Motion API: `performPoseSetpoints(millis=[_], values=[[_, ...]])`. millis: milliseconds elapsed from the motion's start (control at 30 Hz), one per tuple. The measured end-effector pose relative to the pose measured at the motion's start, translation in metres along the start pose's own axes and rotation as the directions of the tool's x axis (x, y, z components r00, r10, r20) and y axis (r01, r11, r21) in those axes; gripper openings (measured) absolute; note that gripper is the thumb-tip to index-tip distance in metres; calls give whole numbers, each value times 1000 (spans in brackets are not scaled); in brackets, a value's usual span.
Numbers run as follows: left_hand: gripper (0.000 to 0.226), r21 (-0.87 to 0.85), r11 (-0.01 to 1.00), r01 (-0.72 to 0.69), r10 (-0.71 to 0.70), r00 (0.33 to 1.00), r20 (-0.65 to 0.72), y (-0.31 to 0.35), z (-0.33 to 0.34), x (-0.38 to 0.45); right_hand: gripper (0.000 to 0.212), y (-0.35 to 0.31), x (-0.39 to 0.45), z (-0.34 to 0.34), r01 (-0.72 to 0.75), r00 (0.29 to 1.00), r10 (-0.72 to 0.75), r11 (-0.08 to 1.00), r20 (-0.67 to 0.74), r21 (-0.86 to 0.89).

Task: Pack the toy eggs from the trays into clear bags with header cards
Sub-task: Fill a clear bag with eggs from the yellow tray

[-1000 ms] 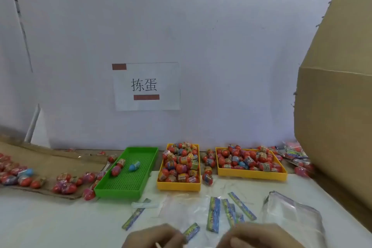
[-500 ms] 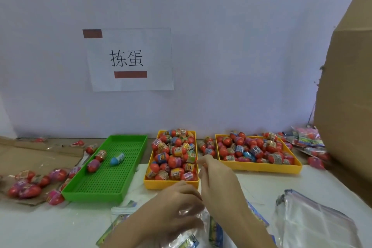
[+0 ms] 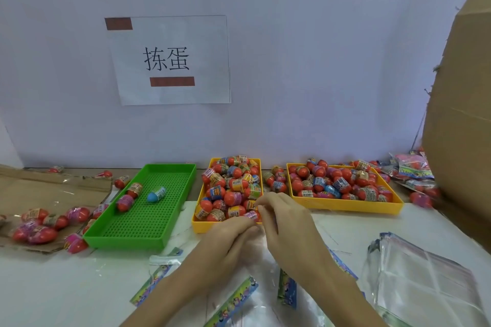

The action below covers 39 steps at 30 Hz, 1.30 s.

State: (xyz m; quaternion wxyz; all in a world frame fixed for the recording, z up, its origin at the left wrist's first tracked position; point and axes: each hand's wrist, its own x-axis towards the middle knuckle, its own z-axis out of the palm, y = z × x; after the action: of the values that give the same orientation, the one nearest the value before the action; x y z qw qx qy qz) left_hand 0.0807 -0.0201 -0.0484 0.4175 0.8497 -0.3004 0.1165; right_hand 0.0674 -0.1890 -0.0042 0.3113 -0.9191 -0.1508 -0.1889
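hands: both have slid forward since half a second back; left hand (image 3: 228, 236) and right hand (image 3: 284, 223) now meet at the near corner of the middle yellow tray (image 3: 198, 225), fingers curled, grip hard to tell
eggs: glossy red toy eggs (image 3: 231, 188) heaped in it
bags: crinkly clear bags (image 3: 425, 287) stacked near right
header cards: (image 3: 233, 302) flat strips, partly under the forearms

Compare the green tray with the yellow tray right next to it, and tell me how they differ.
The green tray holds only three toy eggs, two red and one blue egg, with its perforated floor mostly bare. The yellow tray is heaped with eggs above its rim. The green tray looks longer and lies more slanted on the table; the yellow one sits nearly square to the wall. Both hands reach to the yellow tray's near end; none is at the green. Both are shallow rectangular plastic trays.
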Motion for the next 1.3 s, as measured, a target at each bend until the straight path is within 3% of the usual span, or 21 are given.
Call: performPoseSetpoints(millis=[133,200,333,400,467,533,633,733,900,1100,1233,1300], values=[[23,-106,994,8,-25,986,-166,0,-8,2,26,-3,-5,-4,71,993,-88,981,84,181],[21,-139,990,22,-53,973,-224,1,-13,3,25,1,-5,-9,101,990,-116,981,79,167],[21,-215,973,79,-137,953,-269,4,-16,3,16,7,-2,-17,36,969,10,983,-246,182],[40,-207,972,114,-162,959,-232,4,-15,2,12,9,0,-23,-7,917,129,952,-379,307],[61,-228,965,126,-172,966,-193,5,-12,1,8,13,3,-30,-37,877,228,909,-423,414],[63,-309,946,99,-166,966,-199,6,-8,1,5,17,6,-36,-45,858,292,861,-422,506],[46,-398,916,42,-163,947,-277,8,-4,4,11,21,8,-39,-48,859,338,802,-386,595],[37,-463,886,9,-193,917,-350,13,-5,6,12,20,8,-34,-47,881,315,800,-352,598],[11,-534,842,71,-330,852,-407,16,-8,6,7,18,11,-20,-26,936,208,845,-284,534],[30,-657,748,99,-430,825,-366,12,-19,8,16,19,25,-21,1,978,103,863,-179,504],[47,-663,743,89,-376,875,-304,8,-26,9,40,25,24,-21,-29,970,146,863,-194,504],[54,-663,743,87,-355,891,-282,8,-28,10,37,19,17,-19,25,964,93,901,-250,433]])
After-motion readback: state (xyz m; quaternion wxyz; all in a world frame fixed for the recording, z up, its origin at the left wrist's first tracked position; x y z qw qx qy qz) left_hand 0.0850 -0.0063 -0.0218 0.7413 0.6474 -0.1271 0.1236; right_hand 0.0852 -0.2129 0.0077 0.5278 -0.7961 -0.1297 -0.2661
